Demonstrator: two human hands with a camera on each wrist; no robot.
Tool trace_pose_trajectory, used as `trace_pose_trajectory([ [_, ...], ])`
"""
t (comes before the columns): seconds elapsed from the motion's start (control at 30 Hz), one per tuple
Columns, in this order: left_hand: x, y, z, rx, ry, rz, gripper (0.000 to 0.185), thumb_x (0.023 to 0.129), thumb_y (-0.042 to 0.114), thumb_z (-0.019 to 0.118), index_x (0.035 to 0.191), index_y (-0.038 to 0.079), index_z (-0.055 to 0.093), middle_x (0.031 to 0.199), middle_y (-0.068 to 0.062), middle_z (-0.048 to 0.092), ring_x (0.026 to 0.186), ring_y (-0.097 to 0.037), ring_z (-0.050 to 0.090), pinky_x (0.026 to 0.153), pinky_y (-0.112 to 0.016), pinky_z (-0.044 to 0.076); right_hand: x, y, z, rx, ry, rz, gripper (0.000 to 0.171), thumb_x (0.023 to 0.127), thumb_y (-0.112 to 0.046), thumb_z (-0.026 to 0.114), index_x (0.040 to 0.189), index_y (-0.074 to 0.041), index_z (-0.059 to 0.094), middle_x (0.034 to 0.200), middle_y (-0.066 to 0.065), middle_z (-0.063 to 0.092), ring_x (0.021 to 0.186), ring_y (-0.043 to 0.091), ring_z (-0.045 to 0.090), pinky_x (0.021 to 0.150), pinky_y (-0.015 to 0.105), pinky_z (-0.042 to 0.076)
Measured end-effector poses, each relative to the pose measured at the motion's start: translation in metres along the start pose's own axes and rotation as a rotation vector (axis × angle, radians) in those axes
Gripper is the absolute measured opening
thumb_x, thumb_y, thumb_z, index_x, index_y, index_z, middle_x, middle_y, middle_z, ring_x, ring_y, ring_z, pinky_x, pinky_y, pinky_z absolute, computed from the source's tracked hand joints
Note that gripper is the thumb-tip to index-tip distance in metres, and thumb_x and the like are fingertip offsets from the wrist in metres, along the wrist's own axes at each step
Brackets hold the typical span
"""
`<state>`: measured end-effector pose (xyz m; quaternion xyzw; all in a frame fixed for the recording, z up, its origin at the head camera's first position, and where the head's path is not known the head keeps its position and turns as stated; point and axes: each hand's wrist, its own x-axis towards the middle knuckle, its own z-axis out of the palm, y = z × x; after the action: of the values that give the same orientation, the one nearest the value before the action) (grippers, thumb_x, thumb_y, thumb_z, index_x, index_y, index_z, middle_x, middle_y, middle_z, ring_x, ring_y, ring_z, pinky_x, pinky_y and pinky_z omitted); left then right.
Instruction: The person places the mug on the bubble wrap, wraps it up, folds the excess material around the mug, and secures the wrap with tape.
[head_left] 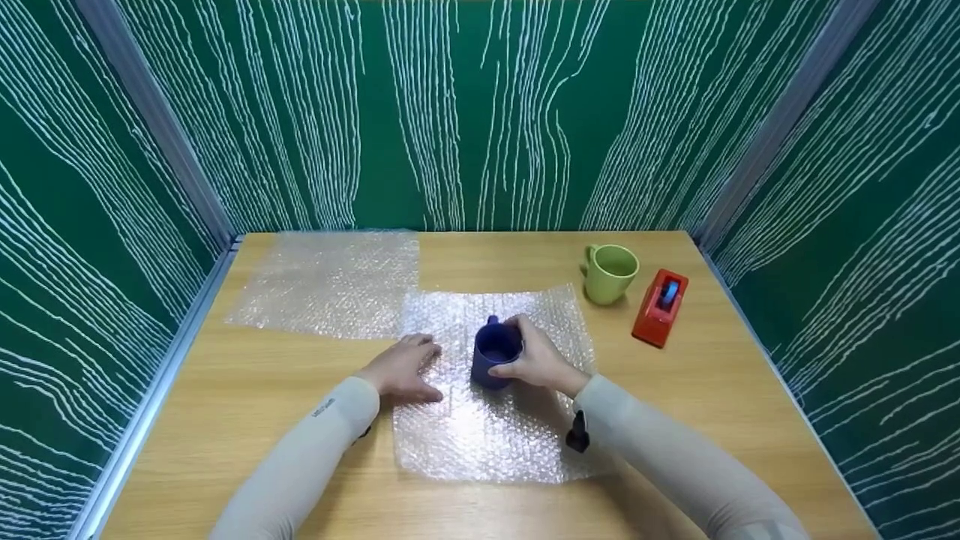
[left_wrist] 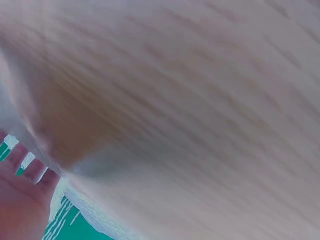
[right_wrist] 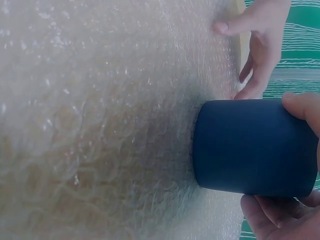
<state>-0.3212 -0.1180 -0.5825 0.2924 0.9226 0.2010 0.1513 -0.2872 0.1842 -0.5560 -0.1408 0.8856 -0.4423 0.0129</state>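
Blue mug [head_left: 495, 354] is standing upright on a sheet of bubble wrap [head_left: 487, 427] near the middle of the wooden desk [head_left: 247, 405], with its handle pointing away from me. I am watching the right hand [head_left: 536, 361] curling around the mug's right side, thumb toward the near wall and fingers over the far rim. In the right wrist view the mug [right_wrist: 255, 147] is sitting flat on the wrap [right_wrist: 100, 125], with a thumb at its top edge and fingers underneath it in the picture.

The left hand [head_left: 401, 369] is lying flat with fingers spread on the left edge of the same sheet, just beside the mug but not touching it. The left wrist view is blurring badly; I am making out only part of the hand [left_wrist: 20, 200] against pale desk wood.

A second sheet of bubble wrap [head_left: 330, 285] is lying toward the far left corner, overlapping or meeting the first at its corner. A green mug [head_left: 609, 273] is standing at the far right, and a red tape dispenser [head_left: 660, 307] is sitting just beside it, nearer the right edge. Green walls with white lines [head_left: 480, 112] are surrounding the desk on three sides.
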Motion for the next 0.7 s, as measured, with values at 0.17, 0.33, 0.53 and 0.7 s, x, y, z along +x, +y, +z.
trace_pose_trajectory([
  [0.17,0.001,-0.003,-0.004,-0.035,0.116,-0.007,0.078,0.090,0.042,0.087,0.153,0.006,0.059,0.161,-0.019,0.054,0.151,-0.040,0.049,0.130,-0.054,0.039,0.000,0.000,0.001,0.013,-0.004,0.015,0.079,0.068,-0.016,0.102,0.131,-0.002,0.056,0.126,0.019,0.071,0.122,0.040,0.067,0.116,0.057,0.051],
  [0.33,0.005,-0.007,-0.008,-0.057,0.268,0.001,0.052,0.096,0.028,0.082,0.138,0.002,0.068,0.142,-0.018,0.065,0.135,-0.038,0.061,0.120,-0.053,0.050,0.000,0.001,0.002,0.018,0.004,0.011,0.079,0.068,-0.017,0.102,0.131,-0.002,0.056,0.127,0.019,0.071,0.122,0.040,0.067,0.117,0.058,0.051],
  [0.53,0.010,-0.007,-0.016,-0.110,0.412,-0.080,0.043,0.099,0.019,0.079,0.137,0.002,0.067,0.139,-0.017,0.063,0.132,-0.039,0.062,0.114,-0.054,0.054,-0.001,0.001,0.001,0.023,0.007,0.007,0.080,0.068,-0.018,0.102,0.132,-0.002,0.056,0.128,0.019,0.070,0.124,0.040,0.066,0.118,0.058,0.050],
  [0.7,0.015,-0.008,-0.023,-0.176,0.484,-0.168,0.050,0.099,0.017,0.080,0.142,-0.001,0.063,0.144,-0.021,0.060,0.138,-0.043,0.057,0.118,-0.056,0.051,-0.002,0.000,0.002,0.030,0.006,0.008,0.081,0.069,-0.018,0.102,0.133,-0.001,0.056,0.129,0.020,0.069,0.125,0.040,0.065,0.118,0.059,0.049],
])
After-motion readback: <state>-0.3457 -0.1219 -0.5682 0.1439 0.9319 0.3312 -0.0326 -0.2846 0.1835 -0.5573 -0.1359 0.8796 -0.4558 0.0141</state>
